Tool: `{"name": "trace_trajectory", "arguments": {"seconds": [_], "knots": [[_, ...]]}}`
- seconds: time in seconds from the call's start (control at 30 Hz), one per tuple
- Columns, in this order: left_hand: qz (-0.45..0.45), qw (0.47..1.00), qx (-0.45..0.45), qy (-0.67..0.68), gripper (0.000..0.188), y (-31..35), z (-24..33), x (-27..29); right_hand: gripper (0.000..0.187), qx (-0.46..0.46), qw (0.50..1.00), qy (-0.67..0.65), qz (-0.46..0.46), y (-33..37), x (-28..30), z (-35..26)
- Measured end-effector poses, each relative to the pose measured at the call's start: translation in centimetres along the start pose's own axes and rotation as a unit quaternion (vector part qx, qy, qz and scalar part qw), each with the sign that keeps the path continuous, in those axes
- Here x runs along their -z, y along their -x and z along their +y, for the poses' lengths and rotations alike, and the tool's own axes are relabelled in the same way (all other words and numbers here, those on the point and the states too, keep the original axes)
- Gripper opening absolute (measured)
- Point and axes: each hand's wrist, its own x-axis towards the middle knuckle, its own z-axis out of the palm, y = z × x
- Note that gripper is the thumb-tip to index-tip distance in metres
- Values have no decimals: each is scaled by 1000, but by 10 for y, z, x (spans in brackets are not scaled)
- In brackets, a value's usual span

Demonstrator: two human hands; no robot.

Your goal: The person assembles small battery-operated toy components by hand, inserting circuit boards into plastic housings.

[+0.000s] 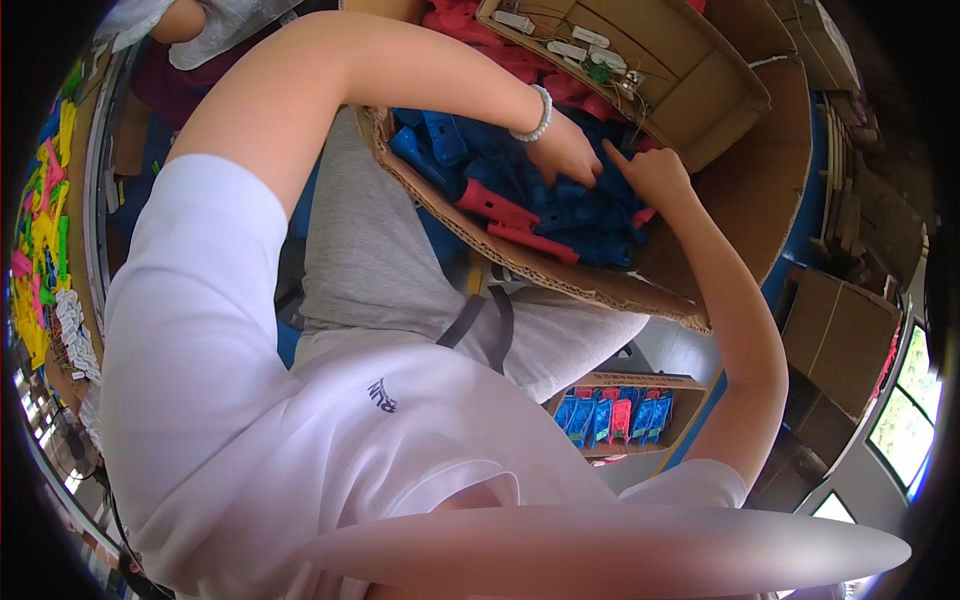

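Note:
A large cardboard box (400,160) stands in front of my lap, holding a heap of blue plastic parts (445,138) with red plastic parts (498,207) among them. My left hand (565,152), with a beaded bracelet at the wrist, reaches in over the blue parts. Its fingers curl downward; whatever lies in them is hidden. Close on its right, my right hand (655,178) is over the same heap with its index finger stretched toward the left hand and apart from the other fingers. Nothing shows in its grasp; a red part lies just beneath it.
A smaller cardboard box (700,75) with white wired modules (592,37) rests over the big box's far side. Another box (680,400) holds blue and red pieces in a row, low on the right. Colourful plastic parts (50,215) cover a surface at far left. Someone's arm (180,20) shows top left.

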Motion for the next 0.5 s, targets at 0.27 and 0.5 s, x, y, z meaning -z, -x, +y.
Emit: {"name": "trace_trajectory", "arguments": {"seconds": [0.27,0.5], "knots": [[308,860,34,405,37,72,56,28,9,24,973,-105,203,-31,0,11],[520,578,112,619,43,97,57,59,23,-112,671,-660,317,36,82,19]]}}
